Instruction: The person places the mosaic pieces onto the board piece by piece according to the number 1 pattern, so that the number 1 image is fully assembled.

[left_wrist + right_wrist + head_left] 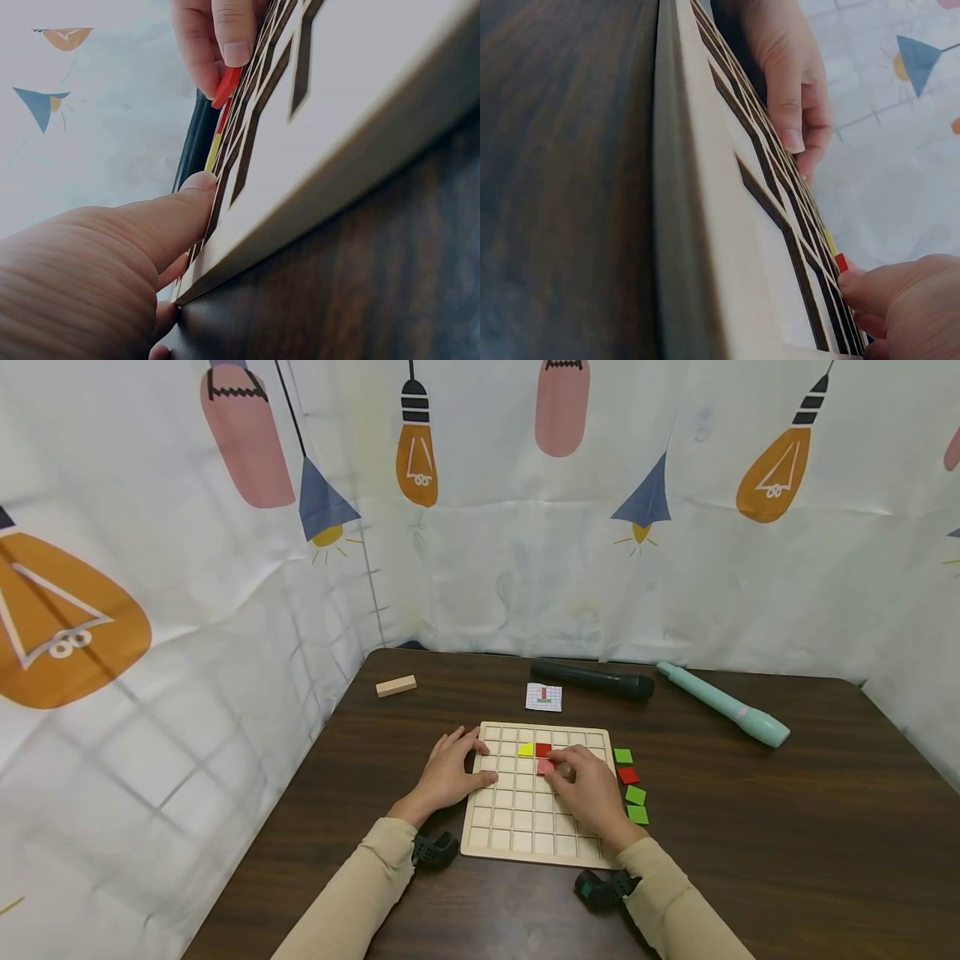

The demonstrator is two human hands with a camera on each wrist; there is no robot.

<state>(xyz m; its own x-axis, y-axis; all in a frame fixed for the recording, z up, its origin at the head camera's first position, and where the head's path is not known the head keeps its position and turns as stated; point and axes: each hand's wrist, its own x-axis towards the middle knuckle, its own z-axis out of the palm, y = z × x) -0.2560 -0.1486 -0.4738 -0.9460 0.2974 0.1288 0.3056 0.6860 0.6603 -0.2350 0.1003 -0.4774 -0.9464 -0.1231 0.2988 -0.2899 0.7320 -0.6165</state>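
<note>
A wooden grid board (501, 843) lies on the dark table. My left hand (450, 770) rests at its left edge, the thumb laid over the frame and the other fingers spread along the side. Between thumb and fingers, my right hand (588, 793) pinches a red square tile (545, 767), which looks tilted against the grid in the left wrist view (226, 86). Just beyond it, a yellow tile (526, 749) and another red tile (543, 749) sit side by side in one row. The right fingertips partly cover the held tile.
Green tiles (636, 795) and a red one (627, 775) lie along the board's right side. Behind the board are a small pattern card (543, 697), a black microphone (592, 680) and a mint-green microphone (723, 703). A wooden block (396, 686) lies at the back left.
</note>
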